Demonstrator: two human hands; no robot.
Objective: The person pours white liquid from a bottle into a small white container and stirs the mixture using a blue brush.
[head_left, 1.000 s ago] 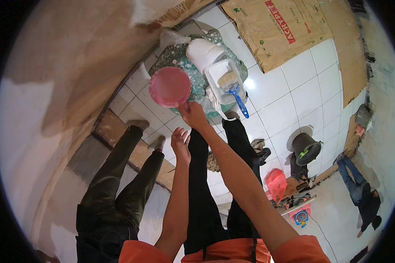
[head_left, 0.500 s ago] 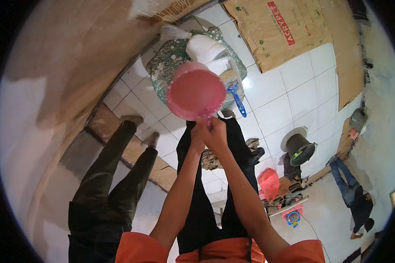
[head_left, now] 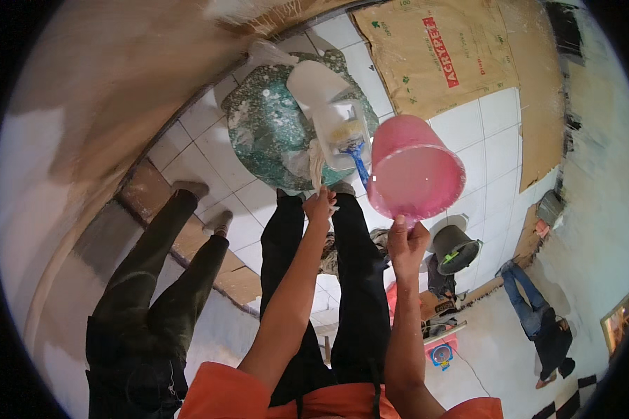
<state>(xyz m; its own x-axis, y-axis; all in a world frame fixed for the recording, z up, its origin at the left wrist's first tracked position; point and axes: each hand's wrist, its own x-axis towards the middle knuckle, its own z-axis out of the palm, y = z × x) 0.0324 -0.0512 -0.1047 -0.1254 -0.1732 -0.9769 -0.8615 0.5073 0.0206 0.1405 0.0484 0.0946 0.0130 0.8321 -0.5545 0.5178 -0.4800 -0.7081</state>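
Observation:
My right hand [head_left: 408,243] is closed on the handle of a pink plastic dipper [head_left: 416,171], held right of a white tray [head_left: 335,112]. My left hand [head_left: 320,205], fingers curled, grips the lower end of an off-white cloth [head_left: 316,164] hanging by the tray's left side. A bristled brush with a blue handle [head_left: 357,162] lies in the tray, its handle over the edge. Tray, a white rounded bundle [head_left: 314,85] and a clear plastic bag [head_left: 269,52] rest on a green speckled mat [head_left: 251,140] beyond my hands.
Another person's legs [head_left: 136,279] are close on my left. A person [head_left: 548,339] in dark top and jeans is at far right. A dark bucket [head_left: 454,251] stands on the tiled floor [head_left: 482,153]. A brown paper sack [head_left: 405,63] lies behind; a wall [head_left: 77,105] borders the left.
The pink dipper moved from over the mat to the right, in my right hand. My left hand joined it on the handle, then let go and took hold of the cloth.

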